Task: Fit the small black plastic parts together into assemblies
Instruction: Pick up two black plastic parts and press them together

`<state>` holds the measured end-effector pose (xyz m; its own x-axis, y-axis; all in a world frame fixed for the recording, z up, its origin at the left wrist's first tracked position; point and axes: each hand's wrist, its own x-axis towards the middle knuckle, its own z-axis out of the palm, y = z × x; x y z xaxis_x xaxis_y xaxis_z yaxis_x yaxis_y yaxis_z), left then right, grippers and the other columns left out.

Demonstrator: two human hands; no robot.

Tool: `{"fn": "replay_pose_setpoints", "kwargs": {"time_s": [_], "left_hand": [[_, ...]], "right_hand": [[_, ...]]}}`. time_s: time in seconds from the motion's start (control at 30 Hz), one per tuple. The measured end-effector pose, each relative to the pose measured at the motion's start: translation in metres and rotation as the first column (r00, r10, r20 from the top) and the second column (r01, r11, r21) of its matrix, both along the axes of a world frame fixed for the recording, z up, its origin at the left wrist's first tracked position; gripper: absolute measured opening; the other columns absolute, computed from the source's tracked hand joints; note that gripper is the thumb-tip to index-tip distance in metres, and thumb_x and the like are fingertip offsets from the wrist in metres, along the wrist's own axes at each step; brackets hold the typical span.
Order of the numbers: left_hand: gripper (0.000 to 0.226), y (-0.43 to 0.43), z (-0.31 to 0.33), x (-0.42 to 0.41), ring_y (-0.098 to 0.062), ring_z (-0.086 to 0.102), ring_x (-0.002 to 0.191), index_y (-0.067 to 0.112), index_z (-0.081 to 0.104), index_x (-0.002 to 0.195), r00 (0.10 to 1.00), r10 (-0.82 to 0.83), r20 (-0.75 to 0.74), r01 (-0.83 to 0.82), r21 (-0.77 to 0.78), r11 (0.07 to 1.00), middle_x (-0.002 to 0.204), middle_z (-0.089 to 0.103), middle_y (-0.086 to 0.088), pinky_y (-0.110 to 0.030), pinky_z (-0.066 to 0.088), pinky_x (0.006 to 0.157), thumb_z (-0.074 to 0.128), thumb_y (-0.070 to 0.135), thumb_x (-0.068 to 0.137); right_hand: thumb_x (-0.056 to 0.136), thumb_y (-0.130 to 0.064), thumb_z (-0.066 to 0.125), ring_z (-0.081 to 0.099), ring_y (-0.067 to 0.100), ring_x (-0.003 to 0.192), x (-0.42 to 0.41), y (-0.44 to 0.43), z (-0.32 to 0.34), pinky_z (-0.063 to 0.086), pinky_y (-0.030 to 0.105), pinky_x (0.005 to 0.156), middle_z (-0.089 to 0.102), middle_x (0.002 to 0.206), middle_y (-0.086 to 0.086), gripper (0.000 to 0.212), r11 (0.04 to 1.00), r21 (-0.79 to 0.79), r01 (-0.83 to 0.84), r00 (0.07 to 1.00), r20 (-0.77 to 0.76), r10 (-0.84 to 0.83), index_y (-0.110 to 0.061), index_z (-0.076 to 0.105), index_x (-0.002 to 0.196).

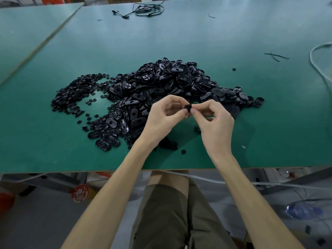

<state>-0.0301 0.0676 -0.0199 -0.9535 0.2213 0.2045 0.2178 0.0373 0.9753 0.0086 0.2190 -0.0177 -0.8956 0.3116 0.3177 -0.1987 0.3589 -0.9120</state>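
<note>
My left hand and right hand meet over near table edge, fingertips of both pinching one small black part. Just behind: heap of oval black shells on green table; smaller round pieces spread left; black cable tangle at far edge.

Green-topped table — second table alongside, grey floor beneath.
</note>
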Motion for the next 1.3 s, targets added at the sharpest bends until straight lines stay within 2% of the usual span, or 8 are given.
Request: {"fn": "replay_pose_setpoints", "kwargs": {"time_s": [0.2,0.47,0.57,0.67,0.77,1.03,1.17,1.3], "left_hand": [[0.015,-0.0006,-0.0014,-0.0007,-0.021,0.077,0.094,-0.001,0.067,0.105,0.997,0.069,0.028,-0.07,0.004,0.998,0.101,0.078,-0.011,-0.025,0.058,0.086,0.073,-0.005,0.092],[0.016,-0.0021,-0.0036,-0.0039,-0.02,0.076,0.086,-0.001,0.065,0.111,0.989,0.129,0.067,-0.132,0.043,0.99,0.101,0.076,-0.018,-0.025,0.058,0.083,0.069,-0.002,0.095],[0.014,-0.0005,-0.0028,-0.0032,-0.02,0.076,0.084,-0.002,0.066,0.11,0.993,0.11,0.042,-0.112,0.05,0.992,0.095,0.077,-0.014,-0.028,0.06,0.084,0.066,-0.006,0.096],[0.014,0.0008,-0.0015,-0.0017,-0.02,0.076,0.081,-0.004,0.067,0.109,0.997,0.068,0.027,-0.069,0.041,0.997,0.092,0.077,-0.013,-0.026,0.059,0.083,0.067,-0.008,0.095],[0.015,0.0002,-0.0005,-0.0012,-0.022,0.075,0.081,-0.002,0.069,0.109,0.999,0.028,0.029,-0.028,0.021,0.999,0.094,0.077,-0.012,-0.028,0.059,0.084,0.069,-0.006,0.094],[0.015,-0.001,-0.0017,-0.0025,-0.017,0.074,0.079,-0.002,0.07,0.11,0.998,-0.011,0.057,0.009,0.049,0.999,0.097,0.077,-0.015,-0.023,0.057,0.081,0.07,-0.003,0.095],[0.014,-0.0002,-0.0019,-0.0023,-0.015,0.075,0.079,0.0,0.07,0.108,0.998,-0.021,0.061,0.018,0.055,0.998,0.094,0.078,-0.008,-0.022,0.057,0.079,0.07,-0.004,0.095],[0.015,-0.0012,-0.0025,-0.0024,-0.018,0.075,0.082,-0.003,0.069,0.11,0.997,-0.033,0.072,0.027,0.084,0.996,0.096,0.076,-0.014,-0.025,0.059,0.08,0.068,-0.005,0.096]], "right_hand": [[0.095,-0.004,0.072,0.065,0.006,0.086,-0.0005,-0.0023,-0.0008,0.049,0.015,0.069,0.069,0.101,-0.007,0.02,0.993,0.114,-0.033,0.999,-0.026,0.036,-0.017,0.081,0.108],[0.099,0.002,0.064,0.062,-0.007,0.093,0.0006,-0.0062,-0.0009,0.045,0.007,0.074,0.066,0.106,-0.003,0.03,0.97,0.203,-0.133,0.988,-0.046,0.145,-0.013,0.078,0.121],[0.1,-0.004,0.065,0.066,0.003,0.089,-0.0002,-0.0047,-0.0001,0.049,0.014,0.073,0.066,0.107,-0.004,0.028,0.987,0.137,-0.083,0.995,-0.048,0.09,-0.019,0.076,0.12],[0.101,-0.013,0.067,0.069,0.011,0.089,-0.001,-0.0017,0.0007,0.059,0.033,0.077,0.068,0.106,-0.003,0.025,1.0,0.014,-0.019,1.0,-0.021,0.019,-0.022,0.07,0.123],[0.1,-0.014,0.069,0.072,0.013,0.093,-0.0011,-0.0012,0.0008,0.061,0.047,0.082,0.074,0.101,-0.005,0.017,0.998,-0.051,-0.049,0.998,0.038,0.051,-0.017,0.074,0.116],[0.097,-0.011,0.072,0.072,0.009,0.076,-0.0018,0.0011,-0.0007,0.06,0.031,0.076,0.077,0.092,-0.004,0.013,0.992,-0.122,-0.042,0.999,0.029,0.046,-0.013,0.079,0.108],[0.098,-0.011,0.072,0.071,0.009,0.075,-0.0027,0.002,-0.0021,0.059,0.029,0.076,0.077,0.094,-0.002,0.013,0.994,-0.102,-0.047,0.998,0.024,0.05,-0.014,0.079,0.109],[0.097,-0.011,0.072,0.07,0.01,0.073,-0.0031,0.002,-0.0023,0.059,0.032,0.076,0.077,0.093,-0.002,0.013,0.993,-0.109,-0.05,0.998,0.019,0.052,-0.015,0.079,0.109]]}}
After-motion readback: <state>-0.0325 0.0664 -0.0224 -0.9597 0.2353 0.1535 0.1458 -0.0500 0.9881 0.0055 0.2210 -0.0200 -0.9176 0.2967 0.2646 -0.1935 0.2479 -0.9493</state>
